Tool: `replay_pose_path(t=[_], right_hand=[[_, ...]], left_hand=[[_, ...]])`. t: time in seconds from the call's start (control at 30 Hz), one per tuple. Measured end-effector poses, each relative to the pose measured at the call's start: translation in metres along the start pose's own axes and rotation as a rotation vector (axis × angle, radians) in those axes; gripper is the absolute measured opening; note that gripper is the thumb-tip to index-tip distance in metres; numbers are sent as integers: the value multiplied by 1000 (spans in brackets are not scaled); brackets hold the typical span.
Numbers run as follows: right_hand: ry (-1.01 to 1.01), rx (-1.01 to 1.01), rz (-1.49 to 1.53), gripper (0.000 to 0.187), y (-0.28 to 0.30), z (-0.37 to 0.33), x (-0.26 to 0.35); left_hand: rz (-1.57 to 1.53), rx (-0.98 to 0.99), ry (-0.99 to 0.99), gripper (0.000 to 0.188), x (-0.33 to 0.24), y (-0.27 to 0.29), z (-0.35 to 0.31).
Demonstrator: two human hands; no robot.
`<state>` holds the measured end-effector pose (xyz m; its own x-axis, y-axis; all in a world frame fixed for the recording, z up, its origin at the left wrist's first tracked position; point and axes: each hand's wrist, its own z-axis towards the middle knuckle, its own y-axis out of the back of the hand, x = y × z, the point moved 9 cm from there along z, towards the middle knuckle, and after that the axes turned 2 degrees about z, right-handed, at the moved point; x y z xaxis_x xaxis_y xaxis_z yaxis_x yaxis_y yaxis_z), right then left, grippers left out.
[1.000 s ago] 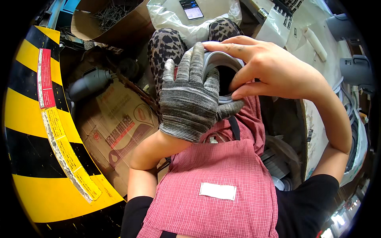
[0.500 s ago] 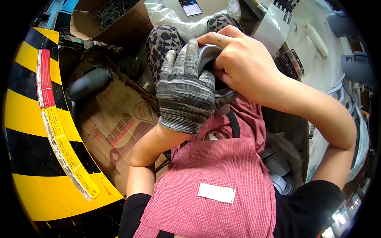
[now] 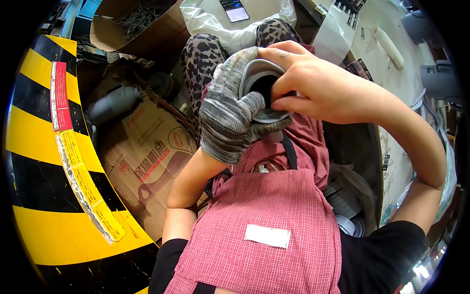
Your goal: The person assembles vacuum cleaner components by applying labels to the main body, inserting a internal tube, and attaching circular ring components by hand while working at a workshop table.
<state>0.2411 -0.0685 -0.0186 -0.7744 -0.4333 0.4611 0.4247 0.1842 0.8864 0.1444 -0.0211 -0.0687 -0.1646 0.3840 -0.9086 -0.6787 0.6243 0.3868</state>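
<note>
A grey hollow round container [image 3: 263, 73] with a smooth rim is held over my lap, its open mouth tilted up toward me. My left hand [image 3: 230, 108], in a grey striped knit glove, is closed around its left side, with the thumb over the near rim. My bare right hand [image 3: 313, 81] is closed at its right rim. One finger stretches along the far rim toward the glove, while curled fingers and thumb reach into the dark mouth. Whether those curled fingers also pinch something small inside is hidden.
A yellow-and-black striped edge [image 3: 44, 181] curves along the left. Beside it lie flattened cardboard [image 3: 142, 161] and a grey jug-shaped body [image 3: 115, 103]. A carton of metal pieces [image 3: 110, 34] stands far left, and a phone [image 3: 235, 11] lies ahead. At right, a worktable [image 3: 377, 88] holds a white roll [image 3: 388, 46].
The container's mouth has turned more toward me, showing more of the inside. My left hand has rolled around its side. My right hand has shifted slightly right and down, its fingers still at the mouth.
</note>
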Motion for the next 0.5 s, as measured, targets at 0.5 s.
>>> replay_pose_path(t=[0.5], right_hand=[[-31, -699, -350, 25, 45, -25, 29]], left_hand=[[758, -306, -489, 45, -52, 13, -33]])
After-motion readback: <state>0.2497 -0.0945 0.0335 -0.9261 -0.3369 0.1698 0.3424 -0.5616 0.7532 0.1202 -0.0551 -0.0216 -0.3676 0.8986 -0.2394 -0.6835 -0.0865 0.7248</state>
